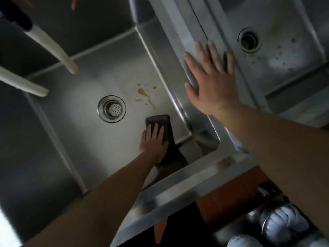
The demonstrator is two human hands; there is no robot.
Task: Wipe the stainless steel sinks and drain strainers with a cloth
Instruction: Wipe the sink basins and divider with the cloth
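Note:
I look down into a deep stainless steel sink [74,132] with a perforated drain strainer [111,109] in its floor. My left hand [154,141] presses a dark cloth [161,123] flat on the sink floor, right of the strainer. A brownish-yellow stain [145,94] lies just beyond the cloth. My right hand [211,77] rests flat with fingers spread on the steel divider [179,27] between the two basins. A second sink [292,72] at the upper right has an open drain [248,40] and scattered specks.
Two white faucet spouts [58,52] [23,82] reach in from the upper left above the basin. The sink's front rim [178,186] runs diagonally below my arms. Shiny metal vessels [283,221] sit on the floor at the lower right.

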